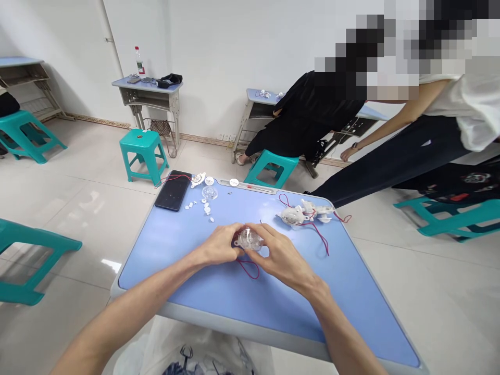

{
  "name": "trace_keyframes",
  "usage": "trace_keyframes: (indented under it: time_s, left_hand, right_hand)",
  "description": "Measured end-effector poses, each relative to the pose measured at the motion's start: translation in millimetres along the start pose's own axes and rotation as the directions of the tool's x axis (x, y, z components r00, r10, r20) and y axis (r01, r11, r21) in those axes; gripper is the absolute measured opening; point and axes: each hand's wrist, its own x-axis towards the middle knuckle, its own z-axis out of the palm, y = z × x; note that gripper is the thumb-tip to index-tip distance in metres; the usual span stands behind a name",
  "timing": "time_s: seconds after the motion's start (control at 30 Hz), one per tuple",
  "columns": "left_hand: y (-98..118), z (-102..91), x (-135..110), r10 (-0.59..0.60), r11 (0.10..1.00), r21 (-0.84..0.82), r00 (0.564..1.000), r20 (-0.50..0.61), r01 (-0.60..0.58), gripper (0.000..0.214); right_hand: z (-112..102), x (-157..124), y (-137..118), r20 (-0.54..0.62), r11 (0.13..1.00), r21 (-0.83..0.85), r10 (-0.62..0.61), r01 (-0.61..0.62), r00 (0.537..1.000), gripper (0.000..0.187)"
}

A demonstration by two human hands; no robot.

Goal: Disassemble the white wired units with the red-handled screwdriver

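Note:
Both of my hands meet at the middle of the blue desk around a small clear plastic gear housing. My left hand pinches its left side and my right hand curls round its right side. A red wire loops out from under the housing toward me. To the right lies a white assembled gear unit with its own red wires. Small white gears and pegs and a clear dome piece are scattered at the far left.
A black phone lies at the desk's far left corner. Teal stools stand around on the tiled floor. Two people sit or lean at a desk behind, to the right. A plastic bag hangs below the near desk edge.

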Motion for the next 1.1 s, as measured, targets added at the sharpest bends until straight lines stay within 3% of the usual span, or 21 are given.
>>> trace_keyframes:
  time_s: [0.53, 0.83, 1.1]
  left_hand:
    - [4.9, 0.1, -0.8, 0.044, 0.999, -0.013, 0.999, 0.011, -0.044, 0.043]
    - [5.7, 0.4, 0.4, 0.015, 0.991, 0.137, 1.0, -0.009, -0.014, 0.048]
    - [1.8, 2.2, 0.0, 0.023, 0.989, 0.147, 0.999, -0.03, -0.018, 0.042]
  right_hand:
    - [-3.0, 1.6, 7.8, 0.034, 0.967, 0.246, 0.059, -0.065, 0.998, 0.037]
    - [-0.3, 2.6, 7.8, 0.01, 0.972, 0.229, 0.057, -0.058, 0.998, 0.036]
    - [-1.7, 3.4, 8.1, 0.022, 0.971, 0.224, 0.078, -0.081, 0.997, 0.038]
